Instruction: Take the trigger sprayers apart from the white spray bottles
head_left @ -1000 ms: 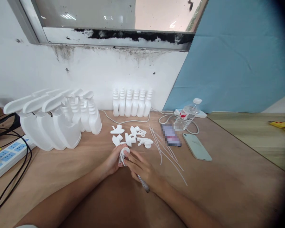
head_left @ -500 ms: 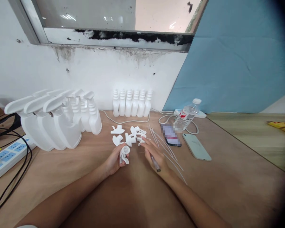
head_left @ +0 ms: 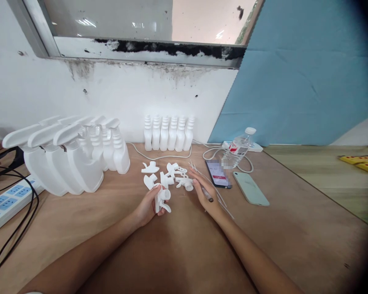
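A white spray trigger head (head_left: 163, 199) is gripped in my left hand (head_left: 147, 208), its round collar facing up and right. My right hand (head_left: 206, 194) has a grey pen-like tool (head_left: 207, 194) tucked in it, while its fingertips lie over the thin white tubes (head_left: 223, 201). Left of those fingertips, a white trigger head (head_left: 184, 183) lies on the table. Several more white trigger heads (head_left: 166, 179) and small white linked pieces (head_left: 182, 171) lie close together in front of my hands.
Large white bottles (head_left: 79, 167) stand at the left beside a power strip (head_left: 12, 200). Small white bottles (head_left: 172, 136) line the wall. At the right are a lit phone (head_left: 216, 173), a pale green phone (head_left: 250, 188), a clear bottle (head_left: 237, 149) and a white cable (head_left: 206, 155).
My right hand has moved right, from the trigger heads to the thin tubes. The nearest trigger head on that side now shows uncovered. In my left hand the held head has tilted slightly.
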Tool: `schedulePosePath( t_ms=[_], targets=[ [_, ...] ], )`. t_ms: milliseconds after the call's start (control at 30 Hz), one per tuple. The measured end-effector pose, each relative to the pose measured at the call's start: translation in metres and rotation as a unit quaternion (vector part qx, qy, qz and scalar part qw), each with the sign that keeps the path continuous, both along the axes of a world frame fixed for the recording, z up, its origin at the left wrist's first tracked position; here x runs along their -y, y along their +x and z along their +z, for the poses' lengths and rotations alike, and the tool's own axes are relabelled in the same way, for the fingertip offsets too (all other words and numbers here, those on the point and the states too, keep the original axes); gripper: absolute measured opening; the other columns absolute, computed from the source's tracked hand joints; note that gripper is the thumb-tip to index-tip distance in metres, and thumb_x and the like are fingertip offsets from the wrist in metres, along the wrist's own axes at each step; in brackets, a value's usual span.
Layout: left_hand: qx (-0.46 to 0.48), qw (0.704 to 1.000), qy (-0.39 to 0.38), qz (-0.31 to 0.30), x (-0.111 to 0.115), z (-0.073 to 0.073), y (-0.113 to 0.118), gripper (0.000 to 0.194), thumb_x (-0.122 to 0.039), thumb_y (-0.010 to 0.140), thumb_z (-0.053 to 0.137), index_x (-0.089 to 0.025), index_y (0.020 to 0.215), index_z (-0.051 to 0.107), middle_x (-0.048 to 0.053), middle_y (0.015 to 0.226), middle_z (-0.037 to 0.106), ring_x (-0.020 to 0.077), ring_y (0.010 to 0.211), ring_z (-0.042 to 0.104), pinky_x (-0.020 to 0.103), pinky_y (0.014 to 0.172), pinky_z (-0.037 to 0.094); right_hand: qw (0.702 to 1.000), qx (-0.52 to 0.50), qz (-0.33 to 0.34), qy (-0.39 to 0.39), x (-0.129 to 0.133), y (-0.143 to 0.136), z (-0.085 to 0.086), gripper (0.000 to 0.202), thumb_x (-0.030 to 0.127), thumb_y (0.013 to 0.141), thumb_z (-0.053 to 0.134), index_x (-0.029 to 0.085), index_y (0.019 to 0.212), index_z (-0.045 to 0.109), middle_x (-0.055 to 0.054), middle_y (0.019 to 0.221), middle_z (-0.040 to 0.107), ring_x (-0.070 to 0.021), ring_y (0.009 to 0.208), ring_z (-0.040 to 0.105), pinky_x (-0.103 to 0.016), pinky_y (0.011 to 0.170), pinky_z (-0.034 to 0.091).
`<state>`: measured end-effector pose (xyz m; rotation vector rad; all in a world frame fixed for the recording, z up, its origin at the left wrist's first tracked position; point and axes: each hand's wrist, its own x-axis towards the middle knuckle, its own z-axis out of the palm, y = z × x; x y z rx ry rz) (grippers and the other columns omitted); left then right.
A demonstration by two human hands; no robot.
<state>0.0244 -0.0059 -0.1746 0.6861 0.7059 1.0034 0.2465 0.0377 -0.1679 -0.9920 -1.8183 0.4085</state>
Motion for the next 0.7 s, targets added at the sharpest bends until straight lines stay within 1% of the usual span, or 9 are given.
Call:
schedulePosePath(
  t_ms=[167, 267, 300, 333, 433, 500, 533, 600, 700],
  targets=[
    [0.034, 0.999, 0.033, 0.011, 0.002, 0.003, 0.001, 0.035, -0.032, 0.076, 0.059, -0.020, 0.104, 0.041, 0.003, 0.083, 0.058, 0.0164, 0.062, 0.060, 0.026, 0.054, 0.044, 1.000, -0.016, -0.006, 0.007, 0.003, -0.003, -0.009, 0.030, 0.029, 0.094, 0.045, 0.023, 0.117, 0.063, -0.008, 0.129, 0.059, -0.0218, 0.120, 0.055, -0.040, 0.105, 0.041],
    [-0.080, 0.982, 0.164, 0.049, 0.006, 0.000, 0.000, 0.029, -0.026, 0.079, 0.056, -0.020, 0.105, 0.044, 0.003, 0.090, 0.057, 0.0183, 0.075, 0.060, 0.033, 0.071, 0.047, 1.000, -0.003, 0.017, 0.025, 0.005, -0.006, -0.011, 0.030, 0.026, 0.094, 0.045, 0.024, 0.117, 0.063, -0.007, 0.128, 0.060, -0.0220, 0.119, 0.056, -0.041, 0.103, 0.043],
    [-0.149, 0.959, 0.234, 0.057, 0.008, 0.000, -0.001, 0.026, -0.025, 0.081, 0.054, -0.020, 0.106, 0.047, 0.004, 0.094, 0.057, 0.0191, 0.081, 0.059, 0.036, 0.077, 0.047, 0.999, 0.005, 0.025, 0.030, 0.006, -0.008, -0.011, 0.030, 0.025, 0.094, 0.044, 0.024, 0.117, 0.063, -0.008, 0.128, 0.060, -0.0221, 0.119, 0.055, -0.041, 0.103, 0.043],
    [-0.218, 0.923, 0.312, 0.058, 0.010, 0.000, -0.002, 0.025, -0.023, 0.084, 0.052, -0.020, 0.109, 0.048, 0.006, 0.100, 0.057, 0.0202, 0.090, 0.058, 0.037, 0.084, 0.045, 0.999, 0.013, 0.031, 0.036, 0.007, -0.009, -0.010, 0.030, 0.024, 0.094, 0.044, 0.024, 0.117, 0.063, -0.007, 0.127, 0.060, -0.0222, 0.119, 0.055, -0.041, 0.102, 0.044],
    [-0.364, 0.772, 0.521, 0.015, 0.015, 0.001, -0.003, 0.032, -0.016, 0.087, 0.046, -0.022, 0.118, 0.048, 0.009, 0.115, 0.056, 0.0221, 0.110, 0.051, 0.041, 0.099, 0.037, 0.997, 0.031, 0.045, 0.053, 0.010, -0.011, -0.007, 0.031, 0.021, 0.094, 0.044, 0.024, 0.118, 0.062, -0.007, 0.126, 0.061, -0.0219, 0.119, 0.055, -0.041, 0.102, 0.043],
    [-0.417, 0.687, 0.595, -0.013, 0.017, 0.003, -0.002, 0.038, -0.011, 0.086, 0.044, -0.022, 0.122, 0.045, 0.010, 0.117, 0.056, 0.0215, 0.114, 0.049, 0.044, 0.104, 0.032, 0.996, 0.034, 0.047, 0.063, 0.011, -0.012, -0.004, 0.031, 0.020, 0.094, 0.043, 0.025, 0.118, 0.062, -0.007, 0.125, 0.062, -0.0213, 0.118, 0.056, -0.041, 0.102, 0.043],
    [-0.439, 0.659, 0.610, -0.023, 0.018, 0.003, -0.001, 0.040, -0.009, 0.085, 0.044, -0.022, 0.122, 0.044, 0.010, 0.117, 0.056, 0.0213, 0.115, 0.049, 0.044, 0.105, 0.031, 0.996, 0.032, 0.047, 0.066, 0.011, -0.012, -0.004, 0.031, 0.020, 0.094, 0.043, 0.025, 0.118, 0.062, -0.007, 0.124, 0.062, -0.0211, 0.117, 0.056, -0.040, 0.102, 0.043],
    [-0.470, 0.635, 0.612, -0.031, 0.018, 0.004, 0.001, 0.044, -0.006, 0.081, 0.043, -0.020, 0.123, 0.043, 0.012, 0.119, 0.055, 0.0219, 0.116, 0.047, 0.045, 0.106, 0.031, 0.996, 0.026, 0.044, 0.067, 0.011, -0.011, -0.004, 0.030, 0.020, 0.094, 0.043, 0.024, 0.115, 0.063, -0.007, 0.122, 0.063, -0.0209, 0.115, 0.057, -0.040, 0.100, 0.044],
    [-0.485, 0.642, 0.592, -0.037, 0.019, 0.003, 0.001, 0.055, -0.004, 0.073, 0.046, -0.019, 0.125, 0.042, 0.013, 0.124, 0.050, 0.0241, 0.120, 0.044, 0.045, 0.105, 0.035, 0.998, 0.013, 0.028, 0.058, 0.010, -0.010, -0.005, 0.026, 0.021, 0.093, 0.044, 0.023, 0.110, 0.065, -0.007, 0.113, 0.066, -0.0204, 0.107, 0.060, -0.039, 0.096, 0.045]
  ],
)
